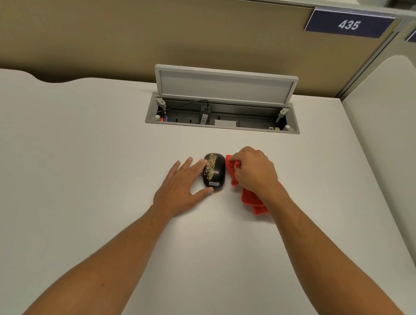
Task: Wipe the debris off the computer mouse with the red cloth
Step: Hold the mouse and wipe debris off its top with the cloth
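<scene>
Mouse (214,171) lying on the white worktop (80,149), tan debris (210,164) coating its left side | left hand (183,185) bracing it, fingers straight | right hand (254,172) bunching the cloth (250,199) in a closed grip just beside the mouse

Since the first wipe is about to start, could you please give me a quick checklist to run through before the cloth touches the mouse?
1. Mouse steadied: ok, the left hand rests against its left side with straight fingers and the thumb at its near end.
2. Cloth in hand: ok, the right hand grips it bunched, just right of the mouse.
3. Crumbs located: ok, a band lies along the mouse's left half, with a few on the desk at its near end.
4. Cloth touching mouse: not ok, it is not yet on the top surface.
5. Cable hatch shut against stray crumbs: not ok, lid up.
</scene>
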The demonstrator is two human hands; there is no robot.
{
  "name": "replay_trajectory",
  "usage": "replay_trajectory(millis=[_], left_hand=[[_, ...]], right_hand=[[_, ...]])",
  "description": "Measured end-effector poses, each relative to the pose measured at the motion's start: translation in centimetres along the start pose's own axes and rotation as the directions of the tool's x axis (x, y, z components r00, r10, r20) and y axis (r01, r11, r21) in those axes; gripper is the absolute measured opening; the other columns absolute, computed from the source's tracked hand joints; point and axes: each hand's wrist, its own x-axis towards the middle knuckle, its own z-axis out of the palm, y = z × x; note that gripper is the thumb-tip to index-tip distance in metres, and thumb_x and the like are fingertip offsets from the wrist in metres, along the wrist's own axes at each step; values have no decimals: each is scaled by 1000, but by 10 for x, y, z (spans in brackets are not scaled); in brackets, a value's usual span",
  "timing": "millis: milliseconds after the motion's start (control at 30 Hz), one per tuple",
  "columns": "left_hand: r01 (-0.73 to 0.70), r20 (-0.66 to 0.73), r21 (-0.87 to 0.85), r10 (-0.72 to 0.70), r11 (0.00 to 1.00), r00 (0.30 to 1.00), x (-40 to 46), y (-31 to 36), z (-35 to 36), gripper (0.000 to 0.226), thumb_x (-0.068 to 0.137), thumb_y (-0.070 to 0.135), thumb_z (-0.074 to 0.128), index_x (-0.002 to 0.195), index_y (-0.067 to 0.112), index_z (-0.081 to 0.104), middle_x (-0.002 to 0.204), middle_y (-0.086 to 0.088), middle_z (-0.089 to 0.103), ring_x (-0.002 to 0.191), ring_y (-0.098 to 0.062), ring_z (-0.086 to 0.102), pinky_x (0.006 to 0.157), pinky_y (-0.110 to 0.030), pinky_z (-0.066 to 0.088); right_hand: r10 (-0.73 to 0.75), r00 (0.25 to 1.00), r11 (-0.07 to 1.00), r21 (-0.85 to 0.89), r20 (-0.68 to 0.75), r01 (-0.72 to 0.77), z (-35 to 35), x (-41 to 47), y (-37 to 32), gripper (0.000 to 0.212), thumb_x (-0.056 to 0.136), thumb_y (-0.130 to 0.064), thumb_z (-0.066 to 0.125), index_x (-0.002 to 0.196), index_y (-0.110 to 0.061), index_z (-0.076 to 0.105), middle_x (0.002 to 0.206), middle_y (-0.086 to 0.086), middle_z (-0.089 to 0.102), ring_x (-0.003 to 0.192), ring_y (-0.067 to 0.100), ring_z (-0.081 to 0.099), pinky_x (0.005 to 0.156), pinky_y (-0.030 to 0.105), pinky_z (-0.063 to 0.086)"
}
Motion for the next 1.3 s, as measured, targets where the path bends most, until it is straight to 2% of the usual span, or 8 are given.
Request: replay_trajectory(millis=[167, 267, 467, 567, 667, 867, 1067, 1300], left_hand=[[5, 4, 14, -5, 1000, 1000, 1, 0, 0, 79, 90, 74, 37, 156, 34, 17, 161, 15, 25, 151, -4, 5, 123, -34, 1], [7, 12, 9, -7, 1000, 1000, 1, 0, 0, 79, 90, 74, 37, 156, 34, 15, 161, 15, 24, 150, -3, 3, 123, -34, 1], [8, 15, 13, -8, 1000, 1000, 1, 0, 0, 80, 90, 74, 37, 156, 35, 15, 161, 15, 24, 150, -3, 4, 123, -35, 1], [3, 24, 16, -3, 1000, 1000, 2, 0, -1, 80, 90, 75, 35, 156, 35, 14, 161, 14, 24, 151, -5, 4, 123, -36, 2], [3, 27, 15, -4, 1000, 1000, 2, 0, -1, 80, 90, 75, 34, 156, 36, 12, 161, 13, 25, 151, -5, 4, 123, -36, 1], [1, 17, 18, -1, 1000, 1000, 2, -1, 0, 79, 90, 73, 37, 156, 34, 16, 161, 14, 25, 151, -6, 6, 123, -33, 0], [2, 27, 23, -3, 1000, 1000, 2, 0, -1, 80, 90, 74, 36, 156, 35, 14, 161, 15, 23, 151, -5, 3, 123, -32, -2], [2, 15, 13, -2, 1000, 1000, 1, 0, 0, 79, 90, 73, 36, 156, 35, 15, 161, 15, 24, 151, -4, 5, 123, -35, 1]], right_hand=[[-58, 994, 998, 27, -87, 61, -7, -1, -4, 29, 90, -17, 59, 117, -21, 67, 121, 3, 60, 104, 25, 53, 74, 30, 38], [-146, 989, 989, -12, -24, 146, -5, -1, -11, 27, 91, -19, 56, 117, -21, 67, 122, 2, 59, 106, 24, 51, 72, 30, 39], [-16, 1000, 995, -102, 0, 16, -7, 8, -7, 27, 89, -21, 61, 115, -22, 66, 114, 5, 60, 98, 23, 52, 73, 30, 42], [-125, 991, 989, -88, -48, 120, -9, 15, -13, 27, 88, -22, 63, 115, -23, 66, 116, 3, 59, 103, 23, 50, 72, 30, 41], [-243, 970, 960, -142, 15, 243, -7, 22, -19, 24, 88, -20, 63, 111, -24, 67, 115, 2, 59, 102, 22, 48, 68, 31, 42], [-155, 988, 956, -253, 0, 150, -13, 34, -9, 24, 88, -23, 64, 111, -18, 70, 113, 6, 61, 103, 25, 51, 76, 35, 47], [-292, 949, 926, -212, 119, 311, -16, 36, -20, 29, 84, -21, 68, 113, -22, 68, 118, 1, 58, 107, 23, 48, 76, 34, 46], [-226, 972, 934, -271, 62, 234, -18, 35, -14, 27, 85, -25, 68, 111, -20, 68, 116, 3, 60, 106, 24, 49, 76, 34, 46]])
